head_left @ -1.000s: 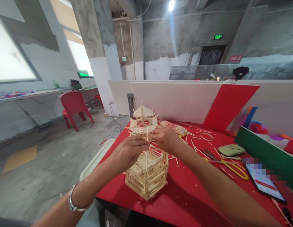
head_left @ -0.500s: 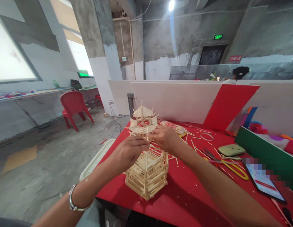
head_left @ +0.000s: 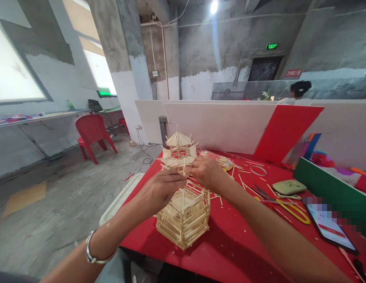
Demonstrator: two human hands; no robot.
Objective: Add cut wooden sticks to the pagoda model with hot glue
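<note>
A pagoda model (head_left: 183, 224) built of thin pale wooden sticks stands on the red table, its hexagonal base toward me. Its upper part, with a pointed tiered roof (head_left: 178, 139), rises behind my hands. My left hand (head_left: 163, 188) is closed, fingertips pinched at the model's middle from the left. My right hand (head_left: 206, 171) reaches in from the right, its fingertips pinched close to the left ones. Between them a thin wooden stick (head_left: 184, 161) stands nearly upright. My fingers partly hide the grip and the model's middle level.
Loose sticks and a stick bundle (head_left: 217, 158) lie behind on the red table (head_left: 230, 243). Scissors with yellow handles (head_left: 298, 212), a green pouch (head_left: 289, 186), a clear tape ring (head_left: 258, 170) and a phone (head_left: 330, 226) are at right. A white tray (head_left: 119, 200) sits at left.
</note>
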